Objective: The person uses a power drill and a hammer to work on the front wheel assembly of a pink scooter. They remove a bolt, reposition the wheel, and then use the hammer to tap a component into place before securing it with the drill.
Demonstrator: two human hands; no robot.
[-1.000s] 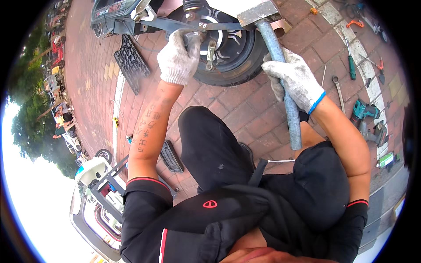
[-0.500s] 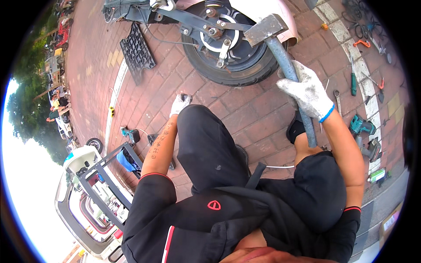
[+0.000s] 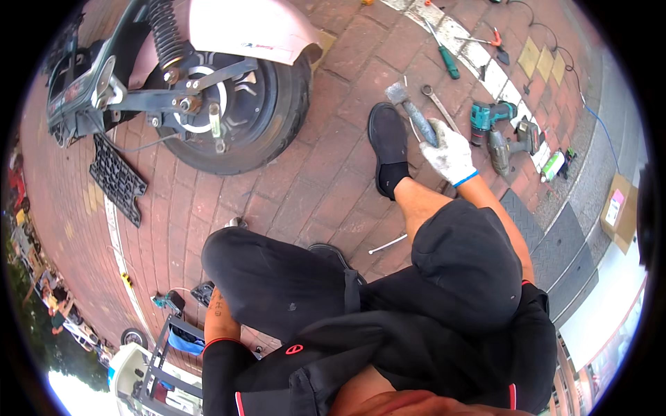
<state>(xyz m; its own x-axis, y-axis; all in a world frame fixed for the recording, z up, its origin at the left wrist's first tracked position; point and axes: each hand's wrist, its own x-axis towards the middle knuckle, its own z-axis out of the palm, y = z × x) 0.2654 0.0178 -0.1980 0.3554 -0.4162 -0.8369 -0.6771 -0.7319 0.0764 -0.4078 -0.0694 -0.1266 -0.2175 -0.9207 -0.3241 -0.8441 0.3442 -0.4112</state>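
My right hand (image 3: 449, 152), in a white work glove with a blue cuff, is closed around the handle of a hammer (image 3: 414, 119). The hammer's blocky metal head is low over the brick paving, beside my black shoe (image 3: 388, 139) and a combination wrench (image 3: 440, 107). My left hand (image 3: 236, 222) is almost wholly behind my raised knee; only a bit of it peeks out past the knee, and its fingers cannot be made out. Ahead on the left, a scooter's rear wheel (image 3: 277, 132) stands with its swingarm, shock spring and axle nut exposed under a pink fender (image 3: 250, 28).
On the right lie a green-handled screwdriver (image 3: 448, 62), a teal power drill (image 3: 491, 116), a grey power tool (image 3: 501, 151) and red-handled pliers (image 3: 497, 41). A black plastic panel (image 3: 116, 179) rests left of the wheel. A cardboard box (image 3: 619, 208) sits at far right.
My right hand has lowered the hammer from beside the wheel to near the ground by my foot. The view has swung right, and my left hand has gone mostly behind the knee.
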